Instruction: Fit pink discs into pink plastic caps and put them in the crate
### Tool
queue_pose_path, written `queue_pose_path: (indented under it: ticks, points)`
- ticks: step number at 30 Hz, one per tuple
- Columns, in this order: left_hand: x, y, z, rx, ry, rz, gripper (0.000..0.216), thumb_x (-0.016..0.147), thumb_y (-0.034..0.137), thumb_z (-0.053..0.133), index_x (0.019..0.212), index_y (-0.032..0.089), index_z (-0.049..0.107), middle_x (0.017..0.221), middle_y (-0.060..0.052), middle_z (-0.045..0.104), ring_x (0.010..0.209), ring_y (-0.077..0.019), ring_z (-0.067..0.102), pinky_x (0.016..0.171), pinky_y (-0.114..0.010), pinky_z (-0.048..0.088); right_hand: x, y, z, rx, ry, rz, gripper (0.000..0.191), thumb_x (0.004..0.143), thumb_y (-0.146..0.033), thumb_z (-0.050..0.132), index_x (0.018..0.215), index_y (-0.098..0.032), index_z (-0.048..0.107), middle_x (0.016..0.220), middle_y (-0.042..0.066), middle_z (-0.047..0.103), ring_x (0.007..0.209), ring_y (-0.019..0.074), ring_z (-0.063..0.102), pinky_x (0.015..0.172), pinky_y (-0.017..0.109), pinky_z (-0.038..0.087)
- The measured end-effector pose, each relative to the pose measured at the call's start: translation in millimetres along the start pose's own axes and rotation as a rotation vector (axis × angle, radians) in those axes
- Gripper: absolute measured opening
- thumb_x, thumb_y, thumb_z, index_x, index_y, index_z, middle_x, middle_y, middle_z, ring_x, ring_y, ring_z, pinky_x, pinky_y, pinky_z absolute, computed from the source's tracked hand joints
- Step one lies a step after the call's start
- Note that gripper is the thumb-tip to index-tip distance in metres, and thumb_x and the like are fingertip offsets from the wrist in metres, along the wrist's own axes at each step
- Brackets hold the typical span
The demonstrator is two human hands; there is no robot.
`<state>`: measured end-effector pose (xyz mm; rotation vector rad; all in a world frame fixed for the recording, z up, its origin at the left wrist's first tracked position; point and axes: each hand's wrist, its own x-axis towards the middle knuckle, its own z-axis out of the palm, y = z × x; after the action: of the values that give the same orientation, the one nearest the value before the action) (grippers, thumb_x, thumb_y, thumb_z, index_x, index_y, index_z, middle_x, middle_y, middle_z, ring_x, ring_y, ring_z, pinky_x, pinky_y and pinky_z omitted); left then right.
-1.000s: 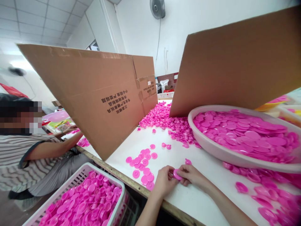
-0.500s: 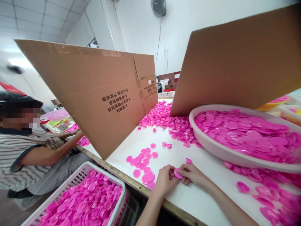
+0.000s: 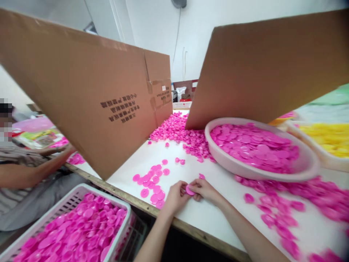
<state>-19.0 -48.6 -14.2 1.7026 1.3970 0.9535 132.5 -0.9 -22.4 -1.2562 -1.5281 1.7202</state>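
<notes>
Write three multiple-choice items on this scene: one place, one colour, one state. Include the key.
1. Where is the pink disc?
A) on the floor
B) between the left hand and right hand
C) on a cardboard flap

2. What colour are the contents of the plastic tub at far right?
A) black
B) blue
C) yellow

3. What state is the white plastic crate in?
A) filled with pink discs
B) empty
C) lidded

Key:
1 B: both hands' fingers meet on the disc.
2 C: yellow fills the tub.
3 A: pink discs lie heaped inside, with no lid on top.
</notes>
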Motion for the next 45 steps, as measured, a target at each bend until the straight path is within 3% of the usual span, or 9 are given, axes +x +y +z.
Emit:
queue_pose_path:
  ticks: [12,15,18,20,27,33,38,41,45]
  points:
    - [3,-3,-3,-0.035,-0.06,-0.008,0.049,0.066,0.023,0.057,0.112,0.02,0.038,0.078,-0.001,0.059,0.063,-0.0099,0.055,0.058,-0.021,0.043,4,-24,12,-0.246,0.12,0.176,0.014,0.068,-0.017,0.061,0.065,-0.015,0.048,0.044,-0.002,0.054,0.04,0.0122,0.056,0.04,0.022,0.045]
    - [13,0,-8,-0.011,-0.088,-0.115,0.043,0.07,0.027,0.051,0.111,0.019,0.039,0.076,-0.001,0.06,0.065,-0.0116,0.056,0.061,-0.023,0.042,5,-25,14,-0.292,0.133,0.159,0.013,0.068,-0.015,0.059,0.064,-0.015,0.047,0.046,-0.001,0.054,0.039,0.0121,0.054,0.037,0.021,0.043]
    - [32,9,-5,0.204,-0.004,-0.243,0.033,0.082,0.035,0.031,0.104,0.015,0.045,0.074,-0.004,0.06,0.07,-0.0154,0.056,0.065,-0.027,0.039,3,-20,16,-0.254,0.17,0.1,0.012,0.068,-0.014,0.058,0.062,-0.015,0.047,0.048,0.0,0.056,0.04,0.0104,0.053,0.036,0.019,0.041]
    - [42,16,2,0.402,0.088,-0.206,0.035,0.085,0.034,0.023,0.103,0.015,0.046,0.087,-0.008,0.058,0.082,-0.0176,0.054,0.071,-0.028,0.036,1,-18,14,-0.19,0.179,0.093,0.011,0.067,-0.012,0.057,0.062,-0.015,0.047,0.049,0.0,0.056,0.041,0.0095,0.053,0.038,0.019,0.043]
    - [44,16,19,0.727,0.094,-0.07,0.026,0.083,0.024,0.03,0.104,0.016,0.044,0.096,-0.009,0.052,0.087,-0.0192,0.048,0.074,-0.029,0.033,-3,-29,-6,0.031,-0.058,0.203,0.013,0.059,-0.004,0.059,0.066,-0.013,0.054,0.048,-0.005,0.053,0.047,0.0087,0.056,0.052,0.02,0.049]
    - [44,19,14,0.796,-0.097,-0.144,0.049,0.064,0.027,0.058,0.108,0.02,0.037,0.091,-0.006,0.056,0.087,-0.0222,0.051,0.071,-0.029,0.035,5,-23,-9,-0.201,-0.06,0.202,0.016,0.056,-0.006,0.061,0.065,-0.015,0.052,0.045,-0.005,0.054,0.046,0.0113,0.056,0.045,0.019,0.045]
    - [40,37,19,0.777,-0.115,-0.186,0.03,0.076,0.026,0.043,0.104,0.017,0.04,0.082,-0.008,0.06,0.077,-0.0218,0.057,0.065,-0.029,0.038,-3,-31,-1,-0.526,0.034,0.058,0.009,0.058,-0.009,0.06,0.063,-0.015,0.055,0.048,-0.003,0.056,0.053,0.0127,0.058,0.049,0.019,0.043]
    - [28,51,-6,0.792,-0.078,-0.172,0.021,0.079,0.025,0.037,0.097,0.017,0.047,0.079,-0.009,0.062,0.075,-0.0212,0.059,0.064,-0.029,0.039,-6,-47,11,-0.617,-0.007,-0.02,0.01,0.051,-0.01,0.066,0.057,-0.015,0.059,0.053,-0.001,0.06,0.06,0.0154,0.059,0.055,0.021,0.043]
    - [-19,59,-99,0.919,0.062,-0.258,0.022,0.08,0.03,0.036,0.089,0.019,0.052,0.081,-0.008,0.062,0.078,-0.0214,0.058,0.064,-0.03,0.039,6,-56,33,-0.692,-0.001,-0.224,0.033,0.072,-0.024,0.052,0.103,-0.016,0.059,0.104,0.008,0.06,0.09,0.0199,0.057,0.075,0.027,0.043]
